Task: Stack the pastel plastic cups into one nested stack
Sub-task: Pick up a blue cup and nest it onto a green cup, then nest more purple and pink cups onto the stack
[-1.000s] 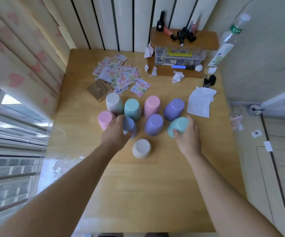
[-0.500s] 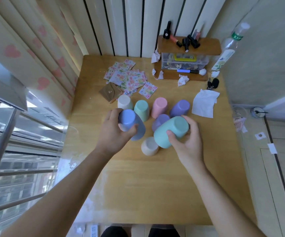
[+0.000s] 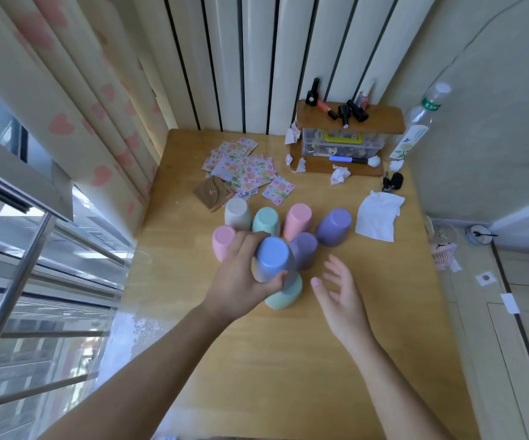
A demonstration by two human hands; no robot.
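Head view: right hand [image 3: 336, 290] now cupless.

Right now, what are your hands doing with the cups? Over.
Left hand gripping blue cup, upside down over teal cup. Right hand open, empty. Six cups loose behind; purple cup close beside.
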